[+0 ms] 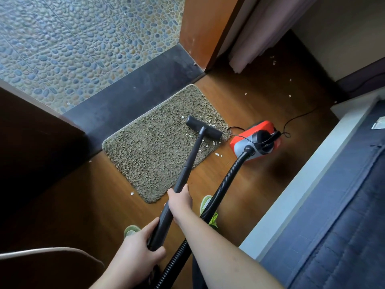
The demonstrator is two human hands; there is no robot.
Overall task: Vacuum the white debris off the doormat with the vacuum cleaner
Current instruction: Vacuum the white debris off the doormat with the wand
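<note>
A shaggy olive doormat [154, 147] lies on the wooden floor by the dark threshold. White debris [214, 142] is scattered near its right end and on the floor beside it. The black floor nozzle [204, 127] of the vacuum sits on the mat's right part. Its black wand [187, 165] runs back toward me. My right hand [180, 198] grips the wand midway. My left hand [138, 245] grips its lower end, where the ribbed hose [220, 188] joins. The hose leads to the red and grey vacuum body [255, 140] standing just right of the mat.
A black power cord [300, 116] trails across the floor behind the vacuum body. More white bits [289, 95] lie near the curtain and wall. A dark blue mattress on a white base [308, 180] borders the right. A brown door [31, 142] stands at left. My green slippers [206, 202] are under the hose.
</note>
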